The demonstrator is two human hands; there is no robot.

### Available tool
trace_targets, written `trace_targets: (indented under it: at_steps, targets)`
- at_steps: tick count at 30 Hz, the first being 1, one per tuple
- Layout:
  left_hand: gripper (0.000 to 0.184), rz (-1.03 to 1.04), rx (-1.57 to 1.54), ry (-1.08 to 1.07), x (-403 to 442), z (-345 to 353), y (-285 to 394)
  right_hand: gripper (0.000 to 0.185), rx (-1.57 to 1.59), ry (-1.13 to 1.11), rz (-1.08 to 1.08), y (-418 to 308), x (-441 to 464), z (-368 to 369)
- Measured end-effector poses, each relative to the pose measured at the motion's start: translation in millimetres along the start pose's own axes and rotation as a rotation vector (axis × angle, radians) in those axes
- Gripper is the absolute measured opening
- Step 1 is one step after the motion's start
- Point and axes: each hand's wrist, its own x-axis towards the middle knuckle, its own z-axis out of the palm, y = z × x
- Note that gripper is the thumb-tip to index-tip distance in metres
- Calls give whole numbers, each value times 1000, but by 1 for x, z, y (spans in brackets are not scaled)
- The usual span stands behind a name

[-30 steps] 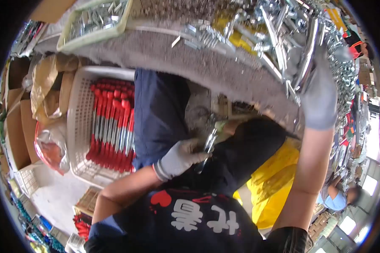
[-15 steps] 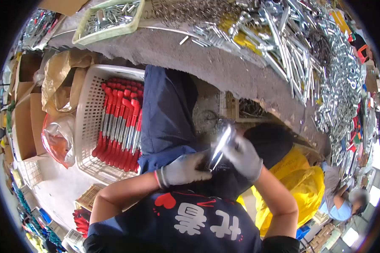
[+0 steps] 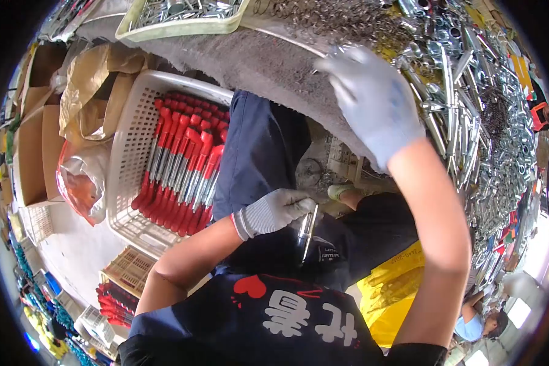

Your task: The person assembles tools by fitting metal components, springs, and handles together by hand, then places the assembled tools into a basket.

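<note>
In the head view my left hand (image 3: 279, 213), in a grey-white knit glove, is closed on the upper end of a shiny metal tube (image 3: 306, 236), held upright but slightly tilted over my lap. A thinner bright edge runs along its side; I cannot make out its exact kind. My right hand (image 3: 375, 100), gloved too, is over the workbench (image 3: 274, 70), close to a pile of small coiled springs (image 3: 341, 24). Motion blurs its fingers, so whether they hold anything is unclear.
A white basket (image 3: 125, 140) of red-handled metal tools (image 3: 183, 165) stands at my left. On the bench are a tray (image 3: 189, 30) of small metal parts and heaped metal rods (image 3: 454, 110). A yellow bag (image 3: 393, 293) lies at my right; another person (image 3: 473, 323) sits beyond.
My right hand has left the metal tube and moved up and forward over the bench. My left hand still holds the tube, now more upright. The view has shifted slightly.
</note>
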Motion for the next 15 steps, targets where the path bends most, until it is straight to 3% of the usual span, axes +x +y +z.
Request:
trace_targets:
  at_steps: [3, 4, 6, 10, 12, 14, 15]
  targets:
    - [40, -165, 141, -15, -9, -6, 12, 16, -210, -314, 3, 7, 31, 29]
    - [45, -20, 13, 6, -7, -5, -14, 18, -325, -393, -49, 0, 38, 22]
    - [48, -25, 54, -14, -7, -3, -16, 24, -557, -714, -124, -18, 53, 6]
    - [48, -41, -38, -86, -9, 5, -16, 21, 162, -86, 149, -21, -7, -18]
    - [48, 2, -5, -46, -13, 7, -17, 13, 772, -178, 423, -49, -52, -43]
    - [45, -75, -34, -57, -16, 7, -5, 6, 1058, -326, 602, -64, -109, -38]
    - [44, -117, -53, -65, -16, 8, 1, 6, 972, -331, 463, -65, -126, -28]
